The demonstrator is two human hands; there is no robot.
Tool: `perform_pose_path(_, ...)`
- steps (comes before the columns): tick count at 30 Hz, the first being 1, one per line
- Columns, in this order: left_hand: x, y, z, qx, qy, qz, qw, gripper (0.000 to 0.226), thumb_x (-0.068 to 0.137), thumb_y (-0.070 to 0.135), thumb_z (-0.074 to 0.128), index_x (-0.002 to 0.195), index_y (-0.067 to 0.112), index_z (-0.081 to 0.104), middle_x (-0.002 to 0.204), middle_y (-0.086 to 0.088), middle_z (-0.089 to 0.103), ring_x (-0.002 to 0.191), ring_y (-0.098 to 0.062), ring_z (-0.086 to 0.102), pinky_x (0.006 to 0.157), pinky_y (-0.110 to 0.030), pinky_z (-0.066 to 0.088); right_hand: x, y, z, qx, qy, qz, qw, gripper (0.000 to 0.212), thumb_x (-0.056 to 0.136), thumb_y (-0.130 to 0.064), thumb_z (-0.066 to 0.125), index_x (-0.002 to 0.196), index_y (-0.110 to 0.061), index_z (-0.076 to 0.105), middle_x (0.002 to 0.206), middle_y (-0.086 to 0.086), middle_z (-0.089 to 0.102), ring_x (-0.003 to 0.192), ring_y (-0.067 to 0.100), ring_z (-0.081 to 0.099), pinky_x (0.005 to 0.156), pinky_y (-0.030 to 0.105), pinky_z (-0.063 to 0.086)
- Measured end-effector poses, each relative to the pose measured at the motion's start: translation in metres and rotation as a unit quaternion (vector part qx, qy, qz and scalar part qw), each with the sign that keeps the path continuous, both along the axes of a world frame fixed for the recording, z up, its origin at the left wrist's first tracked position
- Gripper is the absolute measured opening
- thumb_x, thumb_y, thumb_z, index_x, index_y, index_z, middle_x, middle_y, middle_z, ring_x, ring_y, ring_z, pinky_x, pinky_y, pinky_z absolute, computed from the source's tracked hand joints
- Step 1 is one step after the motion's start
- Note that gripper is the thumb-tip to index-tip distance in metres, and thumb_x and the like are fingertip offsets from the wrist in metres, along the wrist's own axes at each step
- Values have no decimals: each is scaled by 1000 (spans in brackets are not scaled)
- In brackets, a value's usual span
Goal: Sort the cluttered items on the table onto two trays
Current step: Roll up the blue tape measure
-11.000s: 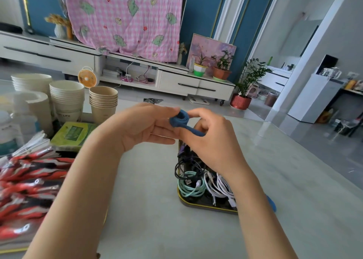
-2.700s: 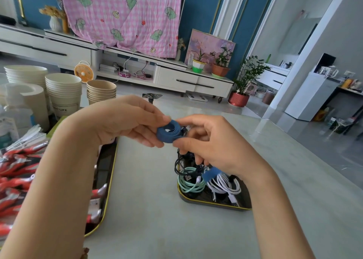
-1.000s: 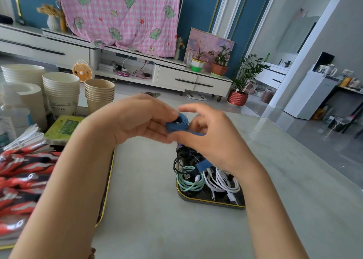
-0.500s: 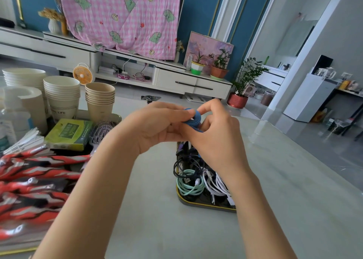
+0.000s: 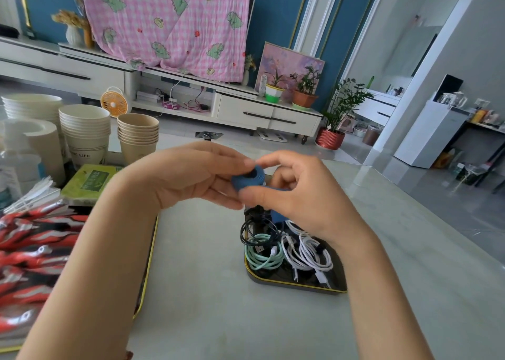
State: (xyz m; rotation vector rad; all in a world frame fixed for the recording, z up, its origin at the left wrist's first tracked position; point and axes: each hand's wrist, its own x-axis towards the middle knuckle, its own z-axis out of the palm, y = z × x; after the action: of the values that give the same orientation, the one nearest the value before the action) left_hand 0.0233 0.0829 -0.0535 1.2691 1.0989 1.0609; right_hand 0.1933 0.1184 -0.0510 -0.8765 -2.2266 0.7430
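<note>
Head view, both hands raised – left hand (image 5: 191,176), right hand (image 5: 303,193) pinching blue coil (image 5: 247,179)

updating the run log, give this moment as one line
left hand: holds blue strap coil | right hand: pinches coil | cable tray: below hands

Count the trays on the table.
2. The left tray carries red-and-black packets; the right tray, right of centre, holds coiled cables. The clutter at far left could hide another.
</note>
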Motion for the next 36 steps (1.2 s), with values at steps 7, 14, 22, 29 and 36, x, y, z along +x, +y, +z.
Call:
perform_pose_path(7,35,18,-3,15,-92,136,986,26,94,25,52,102,3,63,95,-18,71,73,-22,69,64,-30,59,-11,6,-11,157,16,-202,967,36,77,-51,66,91,-22,50,49,-6,52,48,9,50,47,26,33)
perform_pose_path(14,11,7,-2,-41,43,58,997,24,94,19,49,86,2,63,65,-13,70,53,-17,67,54,-24,57,11,9,-2,-58,-42,28,997,32,75,-24,75,97,-39,58,57,-3,60,48,4,49,52,24,41)
perform_pose_path(22,14,9,-2,-43,60,53,996,26,90,26,54,91,3,65,77,-15,73,64,-20,71,62,-26,58,12,12,-6,-39,-41,42,998,35,81,-19,70,96,-48,57,58,-8,60,56,7,52,57,27,44)
perform_pose_path(29,18,13,-5,-38,55,90,994,25,90,26,56,92,2,65,76,-15,73,63,-19,71,55,-24,58,13,14,-6,7,-80,33,996,37,89,-16,61,103,-50,58,64,-6,61,59,8,56,65,28,49)
perform_pose_path(36,10,8,-3,-72,111,31,991,24,90,23,56,89,1,67,75,-12,73,63,-18,71,53,-21,56,12,10,-3,-13,-96,62,993,32,82,-21,69,101,-47,63,64,-1,63,64,21,58,69,39,48)
